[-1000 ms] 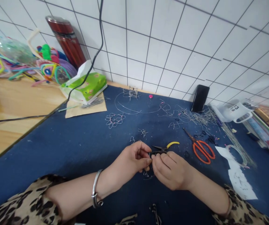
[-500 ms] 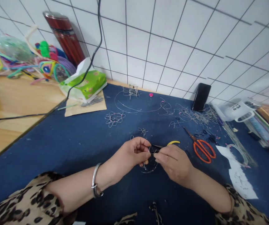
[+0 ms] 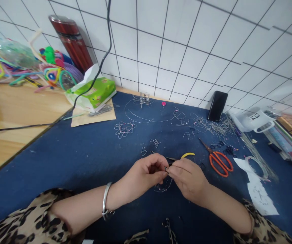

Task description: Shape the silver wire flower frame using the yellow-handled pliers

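Note:
My left hand [image 3: 146, 173] and my right hand [image 3: 190, 179] meet over the dark blue mat, fingertips nearly touching. Both pinch a thin silver wire [image 3: 166, 169] that shows only slightly between the fingers. A loop of beaded wire [image 3: 164, 188] is seen just below the fingertips; whether it joins the pinched wire I cannot tell. Behind my right fingers lies a tool with a yellow handle [image 3: 188, 155], partly hidden, perhaps pliers. Small bent wire pieces [image 3: 155, 143] rest beyond my hands, and farther off is a flower-shaped wire ring with beads [image 3: 124, 129].
Orange-handled scissors [image 3: 221, 162] lie right of my right hand. Tangled wire [image 3: 212, 123] is heaped near a leaning black phone [image 3: 217, 105]. A green tissue pack [image 3: 95, 93] and a red thermos [image 3: 72, 44] stand at the left back. A black cable [image 3: 107, 51] hangs down there.
My left hand has shifted slightly right, bringing its fingertips up against the right ones. The wire between them shows less, and small wire pieces behind my left hand have come into view.

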{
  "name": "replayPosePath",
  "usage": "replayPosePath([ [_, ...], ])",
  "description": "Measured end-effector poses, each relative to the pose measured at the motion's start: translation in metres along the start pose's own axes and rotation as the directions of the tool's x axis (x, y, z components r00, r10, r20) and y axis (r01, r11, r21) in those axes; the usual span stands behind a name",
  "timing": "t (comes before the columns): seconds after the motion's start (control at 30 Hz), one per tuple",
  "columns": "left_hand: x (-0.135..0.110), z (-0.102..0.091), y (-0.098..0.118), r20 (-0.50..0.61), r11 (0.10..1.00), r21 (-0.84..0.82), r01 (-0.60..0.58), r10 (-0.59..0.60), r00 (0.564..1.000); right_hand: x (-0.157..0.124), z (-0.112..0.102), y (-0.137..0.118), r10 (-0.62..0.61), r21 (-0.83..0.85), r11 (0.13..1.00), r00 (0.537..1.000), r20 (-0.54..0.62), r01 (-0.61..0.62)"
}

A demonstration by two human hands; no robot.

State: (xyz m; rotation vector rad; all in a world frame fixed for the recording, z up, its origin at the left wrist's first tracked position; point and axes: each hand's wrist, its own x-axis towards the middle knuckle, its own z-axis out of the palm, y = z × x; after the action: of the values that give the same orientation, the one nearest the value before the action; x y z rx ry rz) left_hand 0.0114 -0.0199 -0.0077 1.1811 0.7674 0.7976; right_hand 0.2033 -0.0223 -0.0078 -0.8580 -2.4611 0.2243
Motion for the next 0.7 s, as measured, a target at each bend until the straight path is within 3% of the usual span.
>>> replayPosePath([
  [0.13, 0.001, -0.001, -0.003, 0.013, 1.0, 0.022, -0.02, 0.02, 1.0, 0.003, -0.003, -0.003, 0.091, 0.2, 0.976, 0.996, 0.004, -0.09],
  [0.27, 0.001, 0.0, -0.005, 0.011, 1.0, -0.011, -0.022, 0.022, 1.0, 0.004, -0.005, -0.004, 0.14, 0.295, 0.944, 0.988, 0.057, -0.151],
  [0.57, 0.001, -0.001, -0.006, 0.021, 1.0, 0.021, 0.011, -0.012, 1.0, 0.008, -0.01, -0.008, 0.2, 0.295, 0.926, 0.969, 0.147, -0.236],
  [0.7, 0.001, -0.002, -0.006, 0.028, 0.999, 0.038, 0.029, -0.03, 0.999, 0.006, -0.009, -0.011, 0.234, 0.282, 0.925, 0.967, 0.1, -0.253],
])
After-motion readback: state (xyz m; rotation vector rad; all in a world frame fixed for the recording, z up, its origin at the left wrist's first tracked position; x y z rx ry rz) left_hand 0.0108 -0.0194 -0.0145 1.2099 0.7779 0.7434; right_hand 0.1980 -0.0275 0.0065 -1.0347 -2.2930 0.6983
